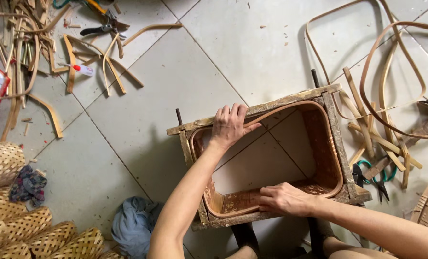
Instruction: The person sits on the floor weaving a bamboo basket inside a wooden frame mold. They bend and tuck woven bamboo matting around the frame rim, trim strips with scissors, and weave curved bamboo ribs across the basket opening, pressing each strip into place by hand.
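Note:
A rough rectangular wooden frame mould (333,124) stands on the tiled floor in front of me. A thin bent bamboo strip (336,184) runs as a loop around its inner walls. My left hand (229,125) lies on the frame's far rail, fingers curled over the strip there. My right hand (283,199) presses on the near rail, fingers on the strip's lower run. Through the open frame I see the floor tiles.
Looped bamboo strips (391,72) and cut slats lie at the right with green-handled scissors (379,175). Scraps, pliers (104,29) and a small red-and-white tube (82,69) lie top left. Woven baskets (27,230), a grey cloth (135,223) and a dark rag (28,184) sit bottom left.

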`<state>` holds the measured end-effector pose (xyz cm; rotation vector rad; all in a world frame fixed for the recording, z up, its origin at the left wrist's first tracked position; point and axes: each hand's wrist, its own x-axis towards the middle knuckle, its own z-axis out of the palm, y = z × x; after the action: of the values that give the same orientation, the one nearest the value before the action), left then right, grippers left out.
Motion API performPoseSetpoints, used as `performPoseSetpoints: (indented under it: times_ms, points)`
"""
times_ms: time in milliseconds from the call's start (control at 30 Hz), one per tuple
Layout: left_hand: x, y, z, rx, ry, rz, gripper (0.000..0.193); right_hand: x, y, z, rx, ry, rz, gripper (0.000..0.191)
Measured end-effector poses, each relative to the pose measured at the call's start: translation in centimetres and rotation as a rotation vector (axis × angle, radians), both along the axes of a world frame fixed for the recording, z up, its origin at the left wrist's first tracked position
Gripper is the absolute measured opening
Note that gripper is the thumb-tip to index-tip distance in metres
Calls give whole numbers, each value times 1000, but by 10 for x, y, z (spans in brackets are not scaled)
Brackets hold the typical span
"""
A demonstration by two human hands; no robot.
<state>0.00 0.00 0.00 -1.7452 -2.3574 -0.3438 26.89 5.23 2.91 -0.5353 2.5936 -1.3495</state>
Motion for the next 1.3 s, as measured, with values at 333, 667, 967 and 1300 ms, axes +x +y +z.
performPoseSetpoints:
  times_ms: [333, 667, 967, 1300]
  points:
    - [-19, 29, -7, -147, -181, -120, 60, -3, 16, 16, -42, -151, -45, 22]
    - [138, -117, 56, -434, -823, -62, 103, 51, 63, 27, 51, -186, 21, 81]
    - [189, -158, 42, -137, -713, -203, 64, 66, 60, 12, 42, 8, 59, 64]
    - [187, -143, 63, -205, -750, -254, 67, 59, 64, 31, 87, 30, 25, 66]
